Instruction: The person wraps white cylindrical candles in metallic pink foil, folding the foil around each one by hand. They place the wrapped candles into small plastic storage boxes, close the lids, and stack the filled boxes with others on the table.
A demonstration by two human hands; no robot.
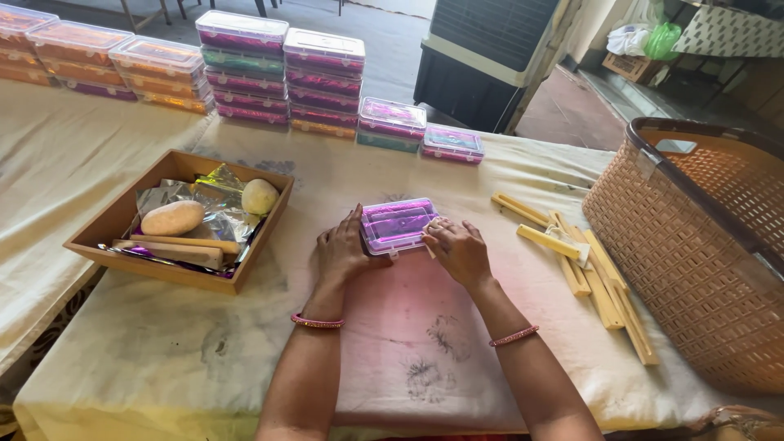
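Your left hand (343, 249) and right hand (460, 251) press on either side of a small clear plastic box with purple foil inside (398, 224), which sits flat on the cream cloth-covered desk (392, 327) right in front of you. Your left grip lies open against the box's left edge; your right grip is curled on its right end, and a bit of pale paper shows at the fingertips. To your left stands a shallow wooden tray (106, 224) holding crumpled foil and 2 pale lumps. To your right lie pale wooden sticks (588, 269) beside a tan woven plastic basket (694, 245). Stacks of filled clear boxes (282, 69) line the far edge.
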